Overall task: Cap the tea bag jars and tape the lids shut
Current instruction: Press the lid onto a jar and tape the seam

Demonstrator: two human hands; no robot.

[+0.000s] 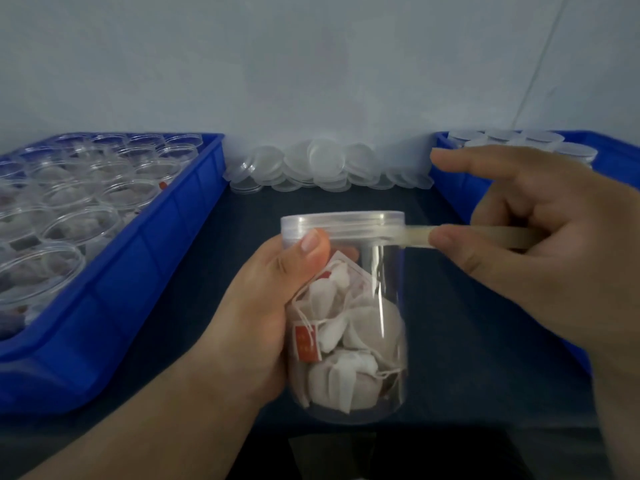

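Centrally, one capped jar (375, 282), one tape strip (414, 235).

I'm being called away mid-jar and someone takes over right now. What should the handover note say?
Left hand grips the jar, thumb at the edge of the lid, which is on.
Right hand pinches the tape, stretched out from the lid's side.
Done: this jar capped, taping begun; capped jars stand in the right tray.
Left: finish this tape, then cap and tape the open jars in the left tray with lids from the pile at the back.
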